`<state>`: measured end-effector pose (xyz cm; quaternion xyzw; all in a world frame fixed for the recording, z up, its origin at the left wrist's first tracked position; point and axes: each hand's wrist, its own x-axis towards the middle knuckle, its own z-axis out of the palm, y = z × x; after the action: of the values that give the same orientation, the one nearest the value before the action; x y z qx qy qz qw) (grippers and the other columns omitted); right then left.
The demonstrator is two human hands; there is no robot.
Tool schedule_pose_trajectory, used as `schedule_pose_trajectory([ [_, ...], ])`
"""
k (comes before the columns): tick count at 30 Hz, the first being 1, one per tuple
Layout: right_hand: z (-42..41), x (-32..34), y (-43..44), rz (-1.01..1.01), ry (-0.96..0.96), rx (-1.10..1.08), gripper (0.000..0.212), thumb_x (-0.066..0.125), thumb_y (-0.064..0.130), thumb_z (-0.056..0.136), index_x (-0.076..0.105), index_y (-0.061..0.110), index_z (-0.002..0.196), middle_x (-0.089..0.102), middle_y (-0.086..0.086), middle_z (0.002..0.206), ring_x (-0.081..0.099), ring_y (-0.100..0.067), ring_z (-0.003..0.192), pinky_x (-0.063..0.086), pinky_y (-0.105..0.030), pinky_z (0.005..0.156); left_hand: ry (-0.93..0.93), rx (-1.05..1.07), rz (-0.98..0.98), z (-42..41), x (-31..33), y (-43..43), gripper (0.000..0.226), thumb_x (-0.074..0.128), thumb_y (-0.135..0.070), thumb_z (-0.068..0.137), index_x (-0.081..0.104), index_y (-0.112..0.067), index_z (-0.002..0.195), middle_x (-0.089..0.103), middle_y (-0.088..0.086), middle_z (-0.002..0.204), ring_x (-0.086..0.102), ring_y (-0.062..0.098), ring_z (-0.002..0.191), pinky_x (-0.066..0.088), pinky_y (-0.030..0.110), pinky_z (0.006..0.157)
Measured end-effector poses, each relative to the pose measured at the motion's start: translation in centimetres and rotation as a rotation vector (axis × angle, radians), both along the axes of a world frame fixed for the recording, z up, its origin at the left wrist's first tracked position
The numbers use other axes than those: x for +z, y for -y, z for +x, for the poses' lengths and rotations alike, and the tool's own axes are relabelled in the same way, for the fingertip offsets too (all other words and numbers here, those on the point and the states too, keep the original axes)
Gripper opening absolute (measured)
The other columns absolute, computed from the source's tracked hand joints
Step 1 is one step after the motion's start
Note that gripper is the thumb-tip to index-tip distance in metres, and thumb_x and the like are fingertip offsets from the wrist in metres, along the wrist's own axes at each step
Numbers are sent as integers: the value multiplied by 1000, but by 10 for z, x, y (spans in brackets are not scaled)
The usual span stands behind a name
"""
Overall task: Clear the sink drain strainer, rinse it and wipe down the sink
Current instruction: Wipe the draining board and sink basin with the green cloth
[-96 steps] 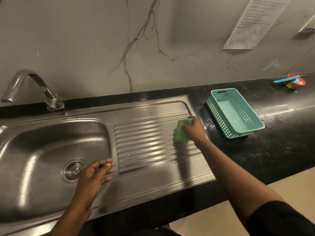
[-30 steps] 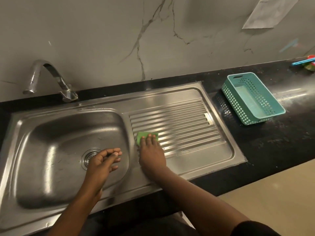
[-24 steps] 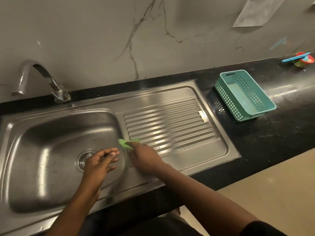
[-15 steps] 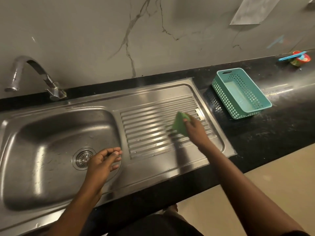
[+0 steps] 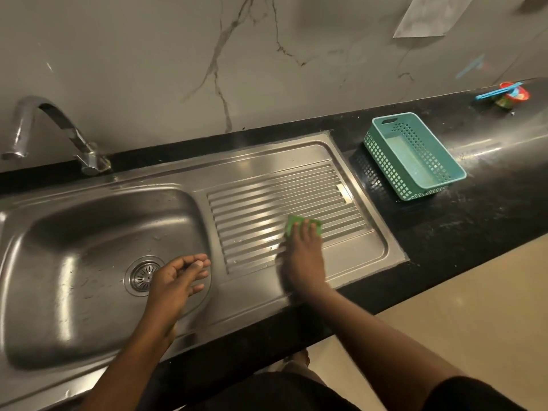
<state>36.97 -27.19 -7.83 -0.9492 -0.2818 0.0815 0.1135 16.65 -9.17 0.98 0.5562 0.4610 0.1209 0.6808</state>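
We see the right hand (image 5: 302, 262) laid flat on a green scouring pad (image 5: 292, 225), its straight fingers pressing the pad onto the ribbed drainboard (image 5: 267, 200), a little right of the frame's centre. The hand is blurred, so we cannot tell where the thumb lies.

The left hand (image 5: 178, 280) hangs over the right edge of the sink basin (image 5: 74, 232), in the lower left of the frame. Its fingers are loosely curled and it holds nothing. The drain strainer (image 5: 142, 275) sits in the drain hole in the basin floor, just to the left of that hand and partly hidden by it. We make out water drops on the steel around it.

A curved tap (image 5: 53, 126) stands at the upper left, its spout over the basin's far left corner. On the black worktop (image 5: 474, 209), right of the drainboard, a teal plastic basket (image 5: 415, 155) stands upright. In the upper right corner of the worktop lies a small red and blue item (image 5: 510, 94), too small for us to name. A paper sheet (image 5: 424, 16) hangs on the marble wall above it.
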Motion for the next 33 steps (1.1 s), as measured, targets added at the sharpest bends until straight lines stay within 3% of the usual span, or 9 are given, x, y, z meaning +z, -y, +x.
schedule_pose_trajectory([
  [6, -84, 22, -67, -17, -139, 243, 76, 42, 16, 96, 7, 7, 164, -2, -19, 170, -17, -33, 155, -1, -50, 128, 6, 0, 28, -3, 6, -7, 19, 58, -12, 103, 72, -10, 115, 78, 8, 113, 72, 26, 108, 55, 43, 92],
  [12, -139, 23, -104, 57, -214, 484, 58, 45, 21, 99, 37, 9, 155, 35, -16, 162, 16, -32, 157, 16, -50, 127, 0, 7, 61, -14, 8, -19, 20, 59, -14, 103, 73, -12, 117, 79, 8, 113, 73, 25, 110, 57, 39, 89],
  [14, -130, 33, -102, 193, -336, 441, 44, 44, 21, 101, 50, 8, 143, 55, -17, 146, 43, -32, 143, 36, -45, 117, 3, 10, 81, -17, 10, -22, 20, 59, -15, 103, 73, -13, 117, 79, 7, 113, 74, 24, 109, 58, 39, 88],
  [16, -111, 47, -92, 346, -551, 367, 36, 46, 23, 105, 57, 9, 136, 66, -16, 125, 62, -28, 113, 48, -35, 91, 8, 21, 87, -18, 10, -21, 20, 59, -14, 103, 74, -12, 116, 79, 8, 113, 74, 25, 109, 57, 38, 86],
  [19, -65, 64, -67, 567, -879, 132, 31, 47, 22, 107, 62, 10, 132, 68, -11, 111, 61, -19, 96, 49, -22, 80, 11, 19, 66, -17, 8, -14, 20, 59, -12, 103, 73, -10, 116, 78, 10, 114, 73, 28, 110, 57, 38, 85],
  [21, -26, 75, -42, 741, -945, -111, 23, 50, 22, 105, 68, 15, 118, 68, -7, 104, 63, -22, 95, 53, -31, 78, 13, 9, 52, -15, 6, -9, 19, 59, -12, 103, 73, -10, 116, 78, 10, 114, 72, 29, 111, 57, 39, 87],
  [24, 33, 92, 9, 828, -753, -343, 28, 47, 25, 108, 64, 16, 127, 65, -11, 114, 64, -27, 101, 54, -28, 69, 21, -2, 30, -11, 5, 1, 17, 59, -11, 102, 74, -13, 111, 78, 10, 113, 72, 28, 110, 57, 41, 89],
  [28, 91, 80, 79, 528, -216, -341, 44, 39, 35, 110, 49, 21, 150, 60, -6, 140, 57, -24, 125, 50, -41, 98, 23, -14, 13, -7, 3, 8, 17, 60, -11, 102, 75, -17, 106, 80, 5, 108, 73, 26, 107, 56, 37, 85],
  [33, 87, 33, 89, 136, -185, -216, 53, 32, 38, 110, 29, 20, 160, 21, -10, 169, 17, -33, 156, 22, -54, 125, 5, -29, 10, -5, 3, 10, 17, 59, -10, 102, 74, -17, 105, 79, 5, 107, 72, 27, 107, 55, 38, 86],
])
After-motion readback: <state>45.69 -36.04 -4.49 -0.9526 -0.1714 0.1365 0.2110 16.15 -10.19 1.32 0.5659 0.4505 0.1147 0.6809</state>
